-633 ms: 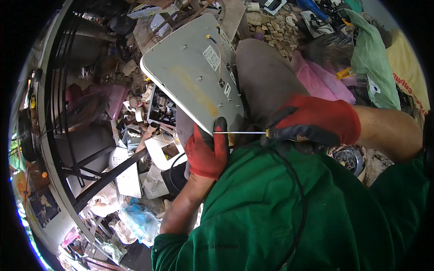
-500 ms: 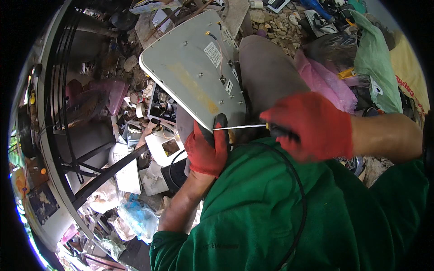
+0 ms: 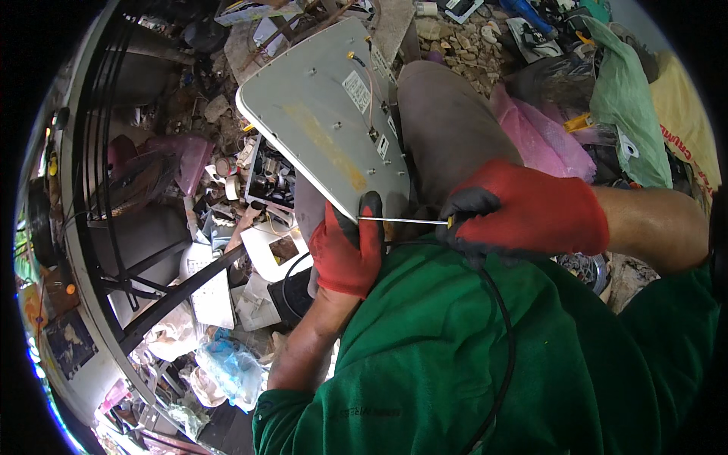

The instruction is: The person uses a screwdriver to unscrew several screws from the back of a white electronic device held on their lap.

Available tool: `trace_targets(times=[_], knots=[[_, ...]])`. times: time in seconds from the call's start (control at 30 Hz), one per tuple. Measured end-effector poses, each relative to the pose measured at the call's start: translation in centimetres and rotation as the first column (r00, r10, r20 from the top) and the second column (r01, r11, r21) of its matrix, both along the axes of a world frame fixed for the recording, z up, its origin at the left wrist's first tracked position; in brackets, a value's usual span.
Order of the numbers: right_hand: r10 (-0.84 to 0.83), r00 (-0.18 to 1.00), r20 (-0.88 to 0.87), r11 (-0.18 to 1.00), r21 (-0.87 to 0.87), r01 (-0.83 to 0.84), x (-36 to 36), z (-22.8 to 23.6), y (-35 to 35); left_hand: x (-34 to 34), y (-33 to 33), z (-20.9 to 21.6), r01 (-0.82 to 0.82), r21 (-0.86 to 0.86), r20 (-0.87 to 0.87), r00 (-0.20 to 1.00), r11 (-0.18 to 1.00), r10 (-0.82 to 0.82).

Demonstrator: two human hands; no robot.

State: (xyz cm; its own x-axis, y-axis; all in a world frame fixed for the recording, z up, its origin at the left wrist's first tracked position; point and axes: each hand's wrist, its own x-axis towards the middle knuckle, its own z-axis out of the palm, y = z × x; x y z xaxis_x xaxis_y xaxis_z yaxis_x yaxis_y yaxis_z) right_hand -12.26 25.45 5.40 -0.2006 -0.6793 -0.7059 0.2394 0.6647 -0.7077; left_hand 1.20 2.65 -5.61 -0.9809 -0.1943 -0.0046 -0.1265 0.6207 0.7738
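A flat grey panel (image 3: pixel 311 121) with a white rim, small screws, labels and a thin cable leans across my lap. My left hand (image 3: pixel 345 250), in a red and black glove, grips its lower corner between thumb and fingers. In my right hand (image 3: pixel 523 212), gloved alike, the handle of a screwdriver (image 3: pixel 406 221) is held; only a bit of yellow shows past my fingers. Its long metal shaft points left, and the tip meets the panel's edge beside my left thumb. Whether the tip sits in a screw is hidden.
A metal frame with dark bars (image 3: pixel 114 227) stands at the left. A drawer-like box of small parts (image 3: pixel 271 178) lies beyond my left hand. Pink plastic (image 3: pixel 542 140) and a green bag (image 3: pixel 629 106) lie at right. A black cable (image 3: pixel 504 326) crosses my green shirt.
My right hand has turned at the wrist around the screwdriver handle, and its blur is gone. The left hand and the panel have hardly moved.
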Motion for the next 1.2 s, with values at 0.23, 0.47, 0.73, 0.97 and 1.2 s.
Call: trace_targets(times=[0.23,0.47,0.73,0.97,1.2], knots=[[0.21,0.241,-0.947,0.953,0.143,-0.267,3.9,-0.1,-0.2,0.1,-0.2,-0.2,-0.007,0.008,0.03,1.0,1.0,0.006],[-0.154,0.872,-0.464,0.924,-0.381,-0.04,0.9,0.0,0.7,0.1,-0.6,-0.1,0.038,0.001,-0.015,0.999,0.999,-0.038],[-0.044,0.774,-0.632,0.954,-0.258,-0.156,1.7,-1.0,1.2,0.4,-0.8,-0.9,0.063,-0.007,-0.011,0.998,0.998,-0.063],[-0.07,0.44,-0.895,0.91,-0.238,-0.339,2.0,-0.1,1.3,0.2,-0.7,-0.3,0.065,-0.078,-0.101,0.992,0.995,-0.073],[-0.562,0.787,-0.253,0.752,-0.552,0.36,3.8,-0.7,2.5,0.1,-0.3,0.0,0.026,-0.012,-0.098,0.995,1.0,-0.027]])
